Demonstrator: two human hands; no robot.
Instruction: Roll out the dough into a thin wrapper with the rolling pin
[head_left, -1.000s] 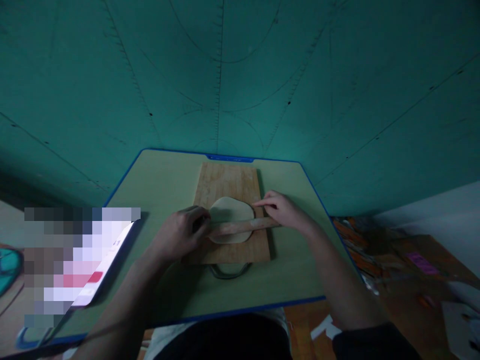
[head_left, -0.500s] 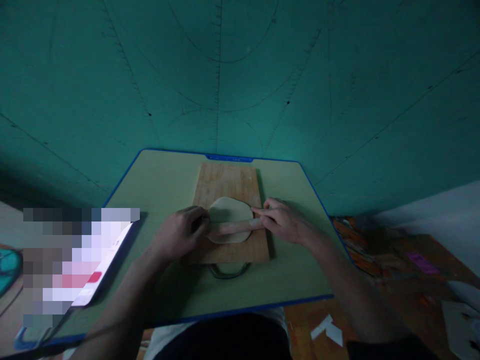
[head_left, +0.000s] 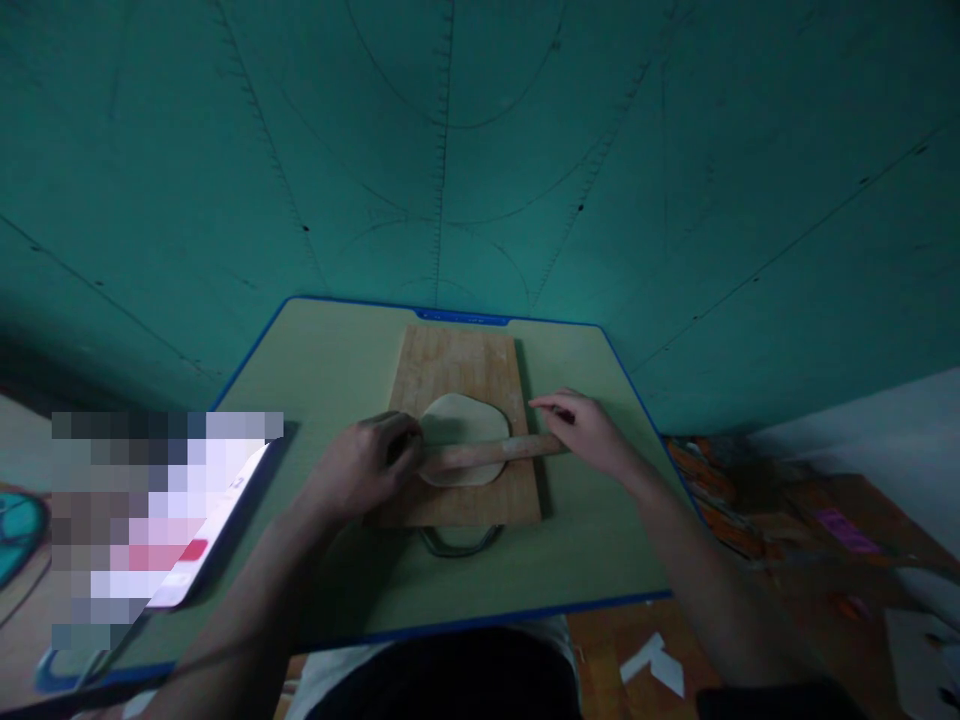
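A flat, rounded sheet of dough (head_left: 459,418) lies on a wooden cutting board (head_left: 461,355). Across its near half rests a slim wooden rolling pin (head_left: 480,454), tilted slightly up to the right. My left hand (head_left: 375,455) is closed around the pin's left end, hiding that end and touching near the dough's left edge. At the pin's right end is my right hand (head_left: 581,428), its index finger stretched out to the left above the pin and the thumb partly hidden. Those fingers are apart from the dough.
The board sits on a small blue-edged table (head_left: 337,350) against a green wall (head_left: 480,180). A lit tablet (head_left: 217,530), partly pixelated, stands at the left. The board's metal handle (head_left: 461,548) faces me. White paper scraps (head_left: 652,662) lie on the floor.
My right hand has moved right, away from the dough's edge, baring more of the rolling pin's right end. My left hand keeps its hold; the dough looks the same.
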